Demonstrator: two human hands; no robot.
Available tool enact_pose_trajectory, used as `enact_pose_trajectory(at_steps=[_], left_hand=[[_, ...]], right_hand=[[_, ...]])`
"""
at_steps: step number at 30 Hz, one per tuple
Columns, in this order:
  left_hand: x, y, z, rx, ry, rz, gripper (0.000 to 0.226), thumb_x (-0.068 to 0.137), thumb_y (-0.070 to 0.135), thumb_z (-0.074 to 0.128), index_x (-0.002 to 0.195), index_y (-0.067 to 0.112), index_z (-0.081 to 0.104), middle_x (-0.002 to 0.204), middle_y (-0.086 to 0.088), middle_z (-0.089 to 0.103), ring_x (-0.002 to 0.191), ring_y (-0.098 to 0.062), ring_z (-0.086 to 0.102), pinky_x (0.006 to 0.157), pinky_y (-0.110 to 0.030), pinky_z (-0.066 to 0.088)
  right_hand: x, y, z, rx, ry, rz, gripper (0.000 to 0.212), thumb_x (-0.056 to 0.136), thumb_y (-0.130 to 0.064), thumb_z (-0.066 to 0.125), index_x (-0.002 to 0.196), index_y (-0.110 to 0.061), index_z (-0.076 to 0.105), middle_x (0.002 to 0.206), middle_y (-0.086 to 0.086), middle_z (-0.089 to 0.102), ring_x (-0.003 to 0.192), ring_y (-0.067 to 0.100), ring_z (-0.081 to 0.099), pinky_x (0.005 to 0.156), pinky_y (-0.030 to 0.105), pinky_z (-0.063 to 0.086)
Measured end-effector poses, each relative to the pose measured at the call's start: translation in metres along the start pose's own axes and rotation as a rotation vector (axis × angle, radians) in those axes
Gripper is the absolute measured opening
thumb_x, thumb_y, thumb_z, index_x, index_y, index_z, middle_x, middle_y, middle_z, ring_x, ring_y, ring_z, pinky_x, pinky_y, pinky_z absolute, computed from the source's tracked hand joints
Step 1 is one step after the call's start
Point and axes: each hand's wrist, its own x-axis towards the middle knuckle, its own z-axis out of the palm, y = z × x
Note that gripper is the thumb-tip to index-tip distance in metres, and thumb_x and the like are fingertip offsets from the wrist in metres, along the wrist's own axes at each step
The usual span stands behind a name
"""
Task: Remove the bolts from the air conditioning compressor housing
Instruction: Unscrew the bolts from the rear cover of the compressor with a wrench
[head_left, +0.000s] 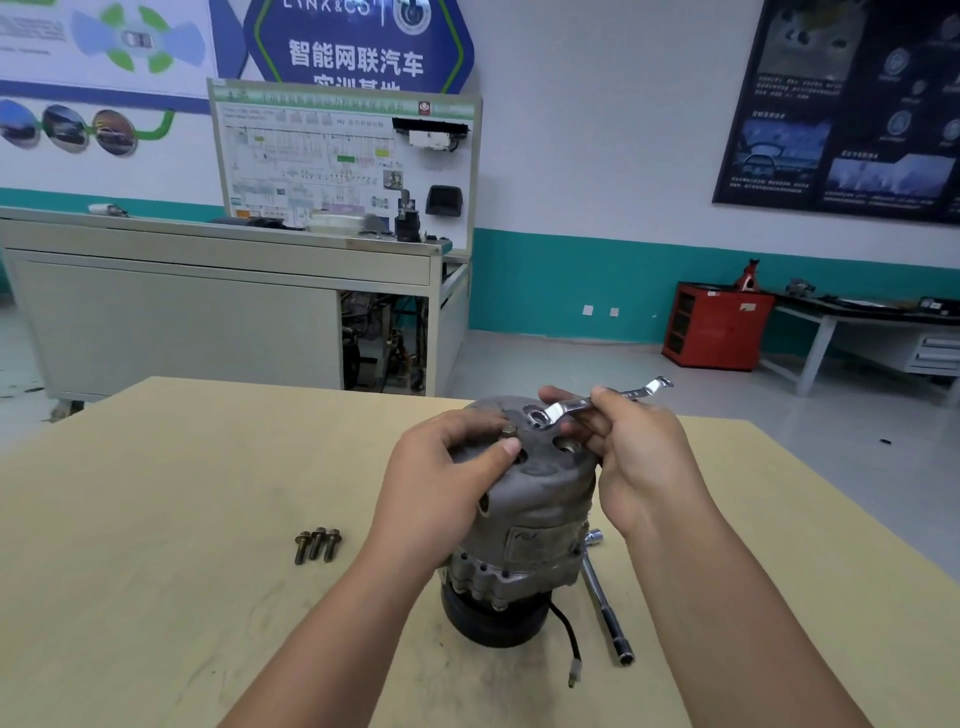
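Note:
A grey air conditioning compressor (524, 525) stands upright on the wooden table (156, 493), pulley end down. My left hand (441, 483) rests on its top left side, thumb and fingers pinching the head of a raised bolt (509, 431). My right hand (634, 457) grips a silver combination wrench (597, 402) whose ring end lies over the top of the housing. Three removed bolts (317, 544) lie side by side on the table to the left.
A socket extension bar (605, 597) lies on the table right of the compressor, and a black wire with a plug (571, 654) trails from its base. Beyond the table stand a grey training bench (218, 312), a red cabinet (717, 325) and a workbench (857, 322).

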Motion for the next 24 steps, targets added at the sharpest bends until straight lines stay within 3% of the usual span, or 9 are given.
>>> enact_pose_trajectory(at_steps=[4,7,9,12,15,19,22,24], left_hand=[[0.006,0.002,-0.001,-0.213,0.081,-0.102,0.008,0.081,0.018,0.072,0.084,0.026,0.075,0.081,0.013,0.073,0.076,0.003,0.067,0.059,-0.008,0.047],[0.011,0.003,-0.013,-0.242,0.137,-0.093,0.005,0.082,0.023,0.071,0.084,0.026,0.074,0.078,0.016,0.073,0.071,0.009,0.064,0.056,-0.004,0.044],[0.012,-0.003,-0.032,-0.16,0.16,-0.074,0.005,0.082,0.025,0.07,0.086,0.025,0.074,0.078,0.019,0.072,0.069,0.012,0.062,0.058,-0.005,0.045],[0.011,-0.025,-0.073,0.031,0.184,-0.127,0.004,0.083,0.024,0.07,0.081,0.024,0.074,0.079,0.012,0.073,0.07,0.008,0.061,0.065,-0.018,0.047],[0.007,-0.061,-0.117,0.236,0.236,-0.272,0.011,0.084,0.02,0.071,0.073,0.023,0.072,0.078,0.005,0.072,0.065,-0.007,0.057,0.056,-0.024,0.038],[0.002,-0.11,-0.151,0.489,0.194,-0.452,0.02,0.085,0.017,0.069,0.066,0.013,0.072,0.068,-0.006,0.066,0.045,-0.019,0.036,0.05,-0.027,0.026],[0.003,-0.134,-0.152,0.586,0.14,-0.486,0.005,0.085,0.019,0.069,0.081,0.016,0.072,0.067,0.0,0.07,0.051,-0.017,0.049,0.049,-0.024,0.032],[0.006,-0.142,-0.148,0.668,0.117,-0.469,0.004,0.084,0.021,0.07,0.079,0.022,0.07,0.061,0.006,0.069,0.059,-0.011,0.058,0.05,-0.022,0.035]], right_hand=[[0.0,0.001,-0.003,0.008,-0.005,-0.002,0.026,0.102,-0.01,0.034,0.083,-0.002,0.05,0.063,0.005,0.072,0.039,0.009,0.055,0.041,0.016,0.046],[0.0,0.002,-0.004,-0.031,0.007,-0.017,0.027,0.102,-0.011,0.034,0.086,0.0,0.052,0.065,0.004,0.072,0.042,0.008,0.057,0.044,0.016,0.048],[0.0,0.003,-0.004,-0.047,0.006,-0.033,0.026,0.102,-0.01,0.034,0.089,0.001,0.053,0.064,0.003,0.072,0.043,0.008,0.059,0.044,0.015,0.047],[-0.001,0.005,-0.004,-0.054,0.005,-0.046,0.027,0.102,-0.01,0.034,0.086,0.0,0.053,0.064,0.004,0.072,0.046,0.009,0.063,0.042,0.015,0.046],[0.0,0.008,-0.003,-0.058,0.012,-0.062,0.027,0.102,-0.011,0.035,0.084,-0.002,0.054,0.066,0.005,0.073,0.05,0.011,0.065,0.044,0.016,0.047],[0.0,0.01,-0.004,-0.072,0.027,-0.081,0.033,0.102,-0.012,0.036,0.079,-0.003,0.058,0.068,0.005,0.073,0.055,0.012,0.068,0.045,0.016,0.048],[-0.002,0.01,-0.004,-0.064,0.017,-0.084,0.037,0.101,-0.011,0.036,0.074,-0.004,0.06,0.068,0.005,0.073,0.055,0.012,0.067,0.046,0.015,0.049],[-0.002,0.01,-0.005,-0.051,0.011,-0.079,0.038,0.101,-0.011,0.036,0.073,-0.003,0.06,0.068,0.005,0.073,0.053,0.011,0.066,0.045,0.015,0.048]])
